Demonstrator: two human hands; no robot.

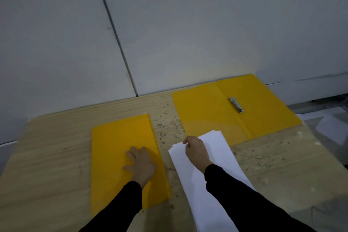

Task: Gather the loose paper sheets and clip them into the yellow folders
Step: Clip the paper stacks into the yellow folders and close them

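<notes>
- Sleeves come first: my two black sleeves reach in from the bottom edge, nearest the camera, over the table.
- I see the table as a pale wood-grain top, speckled and chipped down the middle, its far edge set against a grey panelled wall.
- I have an open folder lying flat at the far right of the table, yellow, both covers spread, its right corner reaching the table's edge.
- I have a closed folder lying flat at the near left, yellow too, well apart from the open one.
- My paper stack lies between the two folders, white, running from the bottom edge up and away; its far end overlaps the near edge of the open folder's left cover.
- My left hand rests palm down on the closed folder, fingers spread flat, gripping nothing.
- My right hand sits on the far end of the stack, fingers curled around the sheets' top-left corner, pinching it.
- I spot a metal clip beside the open folder's spine, on the right cover, with no paper under it.
</notes>
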